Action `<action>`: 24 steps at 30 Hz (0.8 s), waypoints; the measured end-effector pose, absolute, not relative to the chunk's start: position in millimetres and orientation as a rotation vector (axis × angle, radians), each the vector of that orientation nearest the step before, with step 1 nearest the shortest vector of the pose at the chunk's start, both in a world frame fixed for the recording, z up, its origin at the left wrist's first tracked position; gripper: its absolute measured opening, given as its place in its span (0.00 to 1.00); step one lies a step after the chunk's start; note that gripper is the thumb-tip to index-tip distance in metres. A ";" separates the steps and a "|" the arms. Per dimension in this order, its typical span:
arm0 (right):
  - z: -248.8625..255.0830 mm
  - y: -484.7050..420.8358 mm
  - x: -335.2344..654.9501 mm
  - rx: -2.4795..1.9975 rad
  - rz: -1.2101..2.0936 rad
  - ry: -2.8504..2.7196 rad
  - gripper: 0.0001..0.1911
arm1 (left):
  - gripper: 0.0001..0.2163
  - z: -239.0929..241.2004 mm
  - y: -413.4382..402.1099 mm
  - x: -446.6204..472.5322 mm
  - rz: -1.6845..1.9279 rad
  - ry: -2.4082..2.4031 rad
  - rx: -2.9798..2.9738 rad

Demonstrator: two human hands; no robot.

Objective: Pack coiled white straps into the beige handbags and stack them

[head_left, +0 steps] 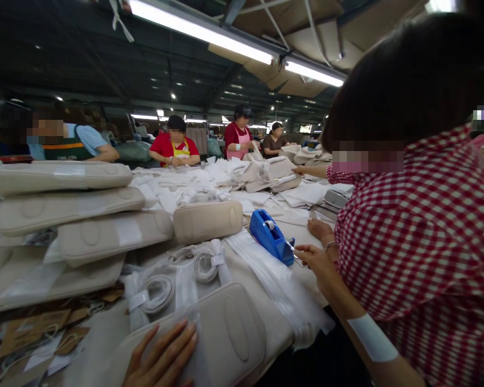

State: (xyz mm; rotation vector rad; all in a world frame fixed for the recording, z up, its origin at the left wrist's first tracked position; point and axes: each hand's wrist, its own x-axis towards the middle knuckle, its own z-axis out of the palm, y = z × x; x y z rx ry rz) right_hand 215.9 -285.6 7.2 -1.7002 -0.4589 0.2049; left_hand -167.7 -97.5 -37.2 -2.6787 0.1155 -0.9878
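My left hand (161,356) lies flat, fingers stretched out, on a beige padded cushion (234,333) at the near edge of the table. Its fingertips rest on a clear plastic strip (185,295) lying over the cushion. It holds nothing. My right hand is out of view. Just beyond the cushion lie coiled white cords in plastic wrap (158,293) and another coil (205,266). A blue tape dispenser (268,236) stands further back on the right.
A co-worker in a red checked shirt (419,252) stands close on the right, one hand (312,258) at the dispenser. Beige cushions (105,236) are stacked at the left. Cardboard tags (32,328) lie at the near left. Other people work at the far side.
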 end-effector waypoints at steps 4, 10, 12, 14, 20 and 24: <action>-7.2 -283.3 220.6 -1.747 0.218 -0.474 0.20 | 0.18 -35.4 -95.4 -168.0 -1.014 0.140 -2.641; -15.2 -289.5 229.4 -1.854 0.124 -0.511 0.20 | 0.20 -22.1 -111.4 -173.1 -0.904 -0.003 -2.723; -14.2 -297.8 224.9 -1.919 0.082 -0.535 0.19 | 0.21 -19.1 -115.5 -175.6 -0.858 -0.027 -2.738; -5.0 -302.9 211.7 -1.979 0.052 -0.582 0.18 | 0.22 -18.6 -118.6 -178.4 -0.838 -0.063 -2.767; 77.5 -258.1 118.7 -1.944 -0.043 -1.785 0.10 | 0.21 -18.0 -129.5 -184.4 -0.735 -0.258 -2.997; 113.1 -197.1 53.4 -1.595 0.109 -2.550 0.08 | 0.19 -16.6 -135.2 -184.4 -0.788 -0.397 -3.089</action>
